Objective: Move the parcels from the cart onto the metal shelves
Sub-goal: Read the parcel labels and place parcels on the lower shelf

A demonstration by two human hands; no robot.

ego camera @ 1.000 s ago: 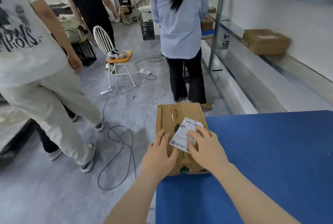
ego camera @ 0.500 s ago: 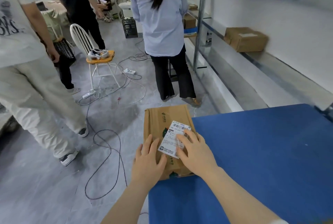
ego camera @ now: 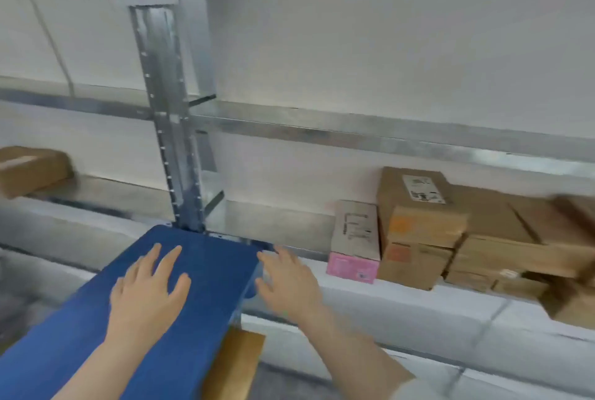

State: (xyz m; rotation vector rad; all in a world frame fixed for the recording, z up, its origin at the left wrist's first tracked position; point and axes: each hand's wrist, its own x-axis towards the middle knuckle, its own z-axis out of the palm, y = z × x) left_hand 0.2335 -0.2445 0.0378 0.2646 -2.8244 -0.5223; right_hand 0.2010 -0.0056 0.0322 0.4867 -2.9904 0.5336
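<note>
The blue cart top (ego camera: 80, 335) runs from the lower left up to the metal shelf upright (ego camera: 167, 129). My left hand (ego camera: 148, 287) lies flat on the cart with its fingers spread. Just off the cart's right edge, my right hand (ego camera: 286, 283) hovers with straight, spread fingers and holds nothing. A brown cardboard piece (ego camera: 235, 364), possibly a parcel, shows below the cart's right edge, partly hidden. The lower metal shelf (ego camera: 270, 222) is bare in front of my hands. The view is blurred.
A pink-ended box (ego camera: 354, 238) and several stacked brown boxes (ego camera: 418, 229) fill the lower shelf to the right. Another brown box (ego camera: 29, 171) sits on the shelf at far left. An upper shelf rail (ego camera: 322, 132) crosses above. A white ledge (ego camera: 402, 309) runs below the shelf.
The view has swung from the floor and the people round to the shelves. Both hands have left the labelled brown parcel; now they are spread and hold nothing.
</note>
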